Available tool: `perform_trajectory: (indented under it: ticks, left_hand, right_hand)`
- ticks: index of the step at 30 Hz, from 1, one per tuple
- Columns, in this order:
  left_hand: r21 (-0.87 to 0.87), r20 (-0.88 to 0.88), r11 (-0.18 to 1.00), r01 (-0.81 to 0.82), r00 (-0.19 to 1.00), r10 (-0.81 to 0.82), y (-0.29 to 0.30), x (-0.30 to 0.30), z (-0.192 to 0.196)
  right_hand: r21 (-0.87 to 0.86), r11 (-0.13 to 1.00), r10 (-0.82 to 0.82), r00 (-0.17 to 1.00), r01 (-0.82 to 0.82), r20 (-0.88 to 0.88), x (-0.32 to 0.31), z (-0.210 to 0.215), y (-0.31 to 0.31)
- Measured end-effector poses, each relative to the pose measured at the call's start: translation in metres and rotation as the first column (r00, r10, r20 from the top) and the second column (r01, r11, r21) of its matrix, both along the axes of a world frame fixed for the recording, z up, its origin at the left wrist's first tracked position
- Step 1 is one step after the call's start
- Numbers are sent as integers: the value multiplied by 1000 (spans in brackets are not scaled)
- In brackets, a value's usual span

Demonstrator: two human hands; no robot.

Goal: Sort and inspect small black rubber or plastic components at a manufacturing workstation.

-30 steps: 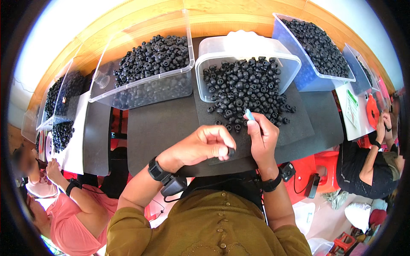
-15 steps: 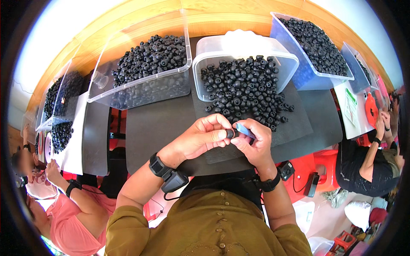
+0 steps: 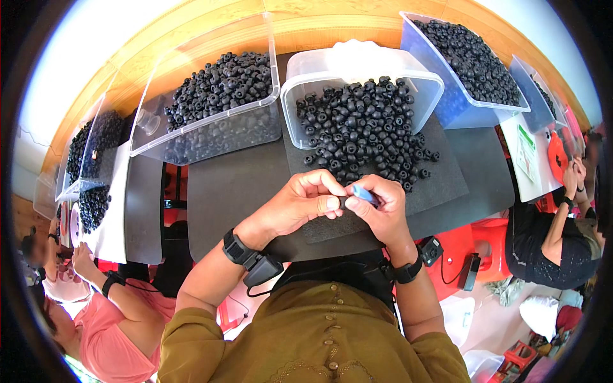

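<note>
Between the thumb and fingers of my left hand (image 3: 303, 203) is a small black round part (image 3: 343, 202), mostly covered by the fingertips. My right hand (image 3: 385, 207) is closed around a blue-handled tool (image 3: 364, 194), its working end hidden by the thumb at the black part. Both hands meet over the near side of a dark mat (image 3: 440, 184). Just beyond them, a heap of black round parts with holes (image 3: 364, 127) spills from a clear plastic tub (image 3: 295, 121) tipped on its side.
Clear bins of similar black parts stand at the left (image 3: 207, 124) and the right (image 3: 456, 105). The dark table (image 3: 236, 191) ends close to my waist. A person in pink (image 3: 121, 319) sits at left, another in black (image 3: 543, 246) at right. Red stools (image 3: 488, 246) stand beside me.
My right thumb has moved in closer over the black part, which shows less now. The blue handle has tilted slightly. My left hand stays nearly in place.
</note>
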State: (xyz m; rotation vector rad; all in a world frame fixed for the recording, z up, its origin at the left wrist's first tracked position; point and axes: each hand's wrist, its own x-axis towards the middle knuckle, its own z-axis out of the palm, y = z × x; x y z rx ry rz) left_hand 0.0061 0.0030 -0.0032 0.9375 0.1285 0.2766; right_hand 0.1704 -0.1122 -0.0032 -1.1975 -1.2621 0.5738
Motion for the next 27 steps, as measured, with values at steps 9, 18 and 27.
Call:
perform_trajectory:
  ticks: [9,18,27]
  left_hand:
    - [-238,69,971,-15,997,32,8,-7,5]
    - [-256,85,967,-14,996,37,12,-12,4]
    - [-234,89,972,-31,995,54,13,-13,3]
  right_hand:
    - [164,985,-82,979,51,188,-7,3,2]
    - [134,987,-136,922,93,363,-12,8,3]
    - [114,987,-152,911,117,383,-13,9,3]
